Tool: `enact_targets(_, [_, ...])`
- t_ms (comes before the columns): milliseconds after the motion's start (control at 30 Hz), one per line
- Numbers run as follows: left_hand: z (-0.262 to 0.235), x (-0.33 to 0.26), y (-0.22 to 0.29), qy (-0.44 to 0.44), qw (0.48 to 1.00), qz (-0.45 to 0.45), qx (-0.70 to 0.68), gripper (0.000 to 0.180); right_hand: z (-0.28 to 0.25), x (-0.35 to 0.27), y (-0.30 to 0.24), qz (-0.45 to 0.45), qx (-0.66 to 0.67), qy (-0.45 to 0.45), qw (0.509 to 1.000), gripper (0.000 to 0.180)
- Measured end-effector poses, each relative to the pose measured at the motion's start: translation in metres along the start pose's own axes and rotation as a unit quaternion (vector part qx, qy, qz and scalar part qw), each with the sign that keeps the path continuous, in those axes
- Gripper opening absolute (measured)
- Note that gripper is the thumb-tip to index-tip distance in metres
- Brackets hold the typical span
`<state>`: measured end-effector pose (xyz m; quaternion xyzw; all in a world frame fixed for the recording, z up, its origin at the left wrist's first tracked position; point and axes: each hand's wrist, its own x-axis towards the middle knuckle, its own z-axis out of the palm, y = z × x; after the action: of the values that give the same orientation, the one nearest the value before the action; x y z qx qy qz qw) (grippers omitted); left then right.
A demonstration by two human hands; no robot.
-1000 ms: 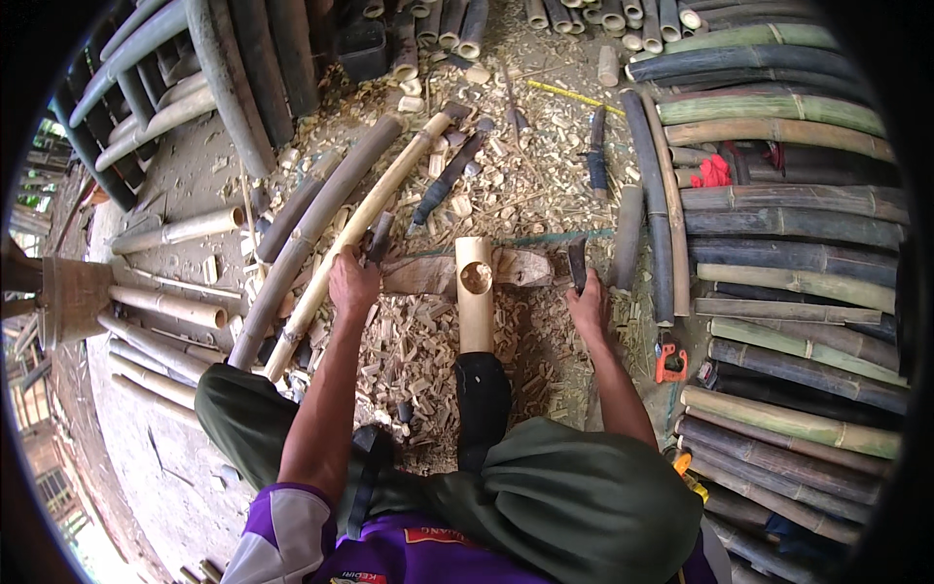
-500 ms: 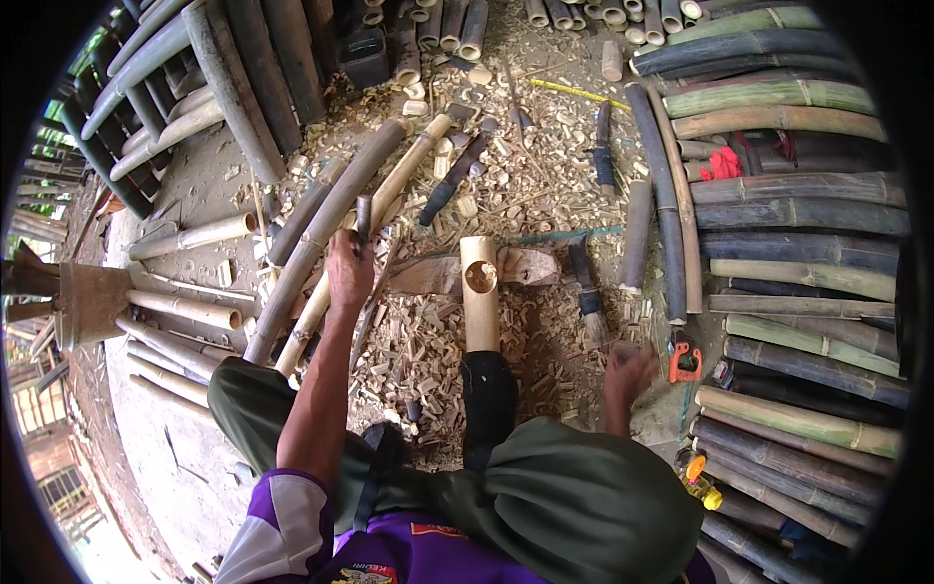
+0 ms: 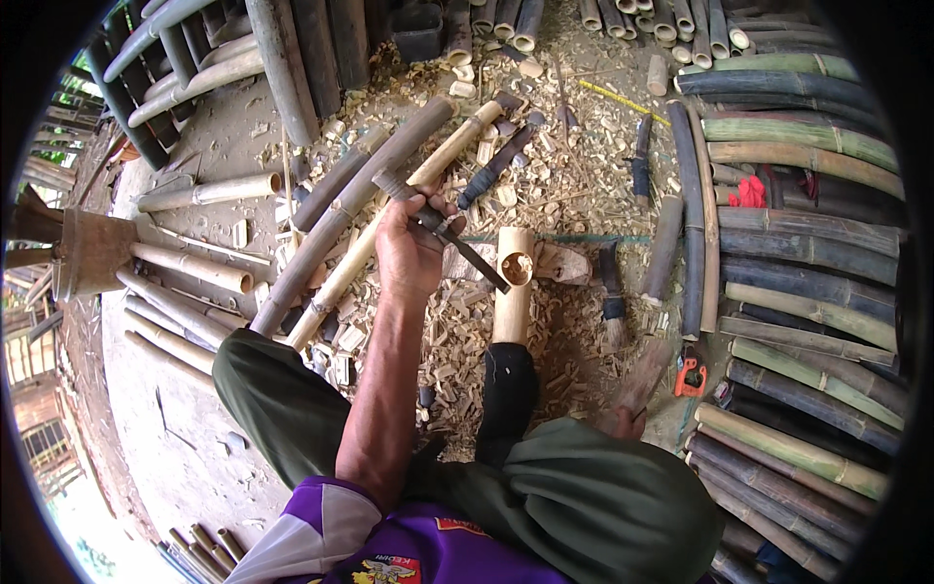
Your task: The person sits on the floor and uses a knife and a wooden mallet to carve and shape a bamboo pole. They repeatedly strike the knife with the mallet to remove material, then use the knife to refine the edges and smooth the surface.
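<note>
One bamboo tube [image 3: 513, 287] with one round hole; left hand [image 3: 409, 251] fingers wrapped around one chisel [image 3: 443, 229]. Right hand [image 3: 623, 420] partly hidden by knee, fingers unclear.

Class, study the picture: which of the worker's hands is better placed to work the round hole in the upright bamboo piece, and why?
Probably the left. The left hand grips a dark file-like tool whose tip lies at the hole in the bamboo piece. The right hand sits low by the knee, blurred, apparently empty and apart from it.
</note>
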<state>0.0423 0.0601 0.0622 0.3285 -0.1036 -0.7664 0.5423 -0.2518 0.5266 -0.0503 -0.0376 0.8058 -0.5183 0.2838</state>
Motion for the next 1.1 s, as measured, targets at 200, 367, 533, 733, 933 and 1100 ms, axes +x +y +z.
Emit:
enact_targets(200, [-0.009,-0.006,-0.019,0.002,0.999,-0.002,-0.040,0.028,0.105,-0.037,-0.148,0.015,-0.029,-0.185,0.982,0.075])
enact_targets(367, [-0.009,-0.001,-0.039,0.076,0.994,0.055,-0.062,0.008,0.165,-0.043,-0.240,0.022,-0.009,-0.320,0.947,0.087])
enact_targets(533, [-0.004,-0.005,-0.058,0.126,0.983,0.076,-0.109,0.012,0.208,-0.013,-0.317,-0.142,-0.133,-0.463,0.865,0.097])
enact_targets(733, [0.006,-0.007,-0.075,0.106,0.985,0.092,-0.098,0.025,0.270,-0.017,-0.407,-0.424,-0.258,-0.540,0.680,0.105])
enact_targets(933, [0.035,-0.038,-0.088,0.117,0.983,0.111,-0.090,0.015,0.315,-0.050,-0.421,-0.540,-0.510,-0.478,0.469,0.097])
enact_targets(1100, [0.003,-0.034,-0.088,0.072,0.987,0.107,-0.093,0.030,0.325,-0.074,-0.458,-0.620,-0.573,-0.412,0.343,0.087])
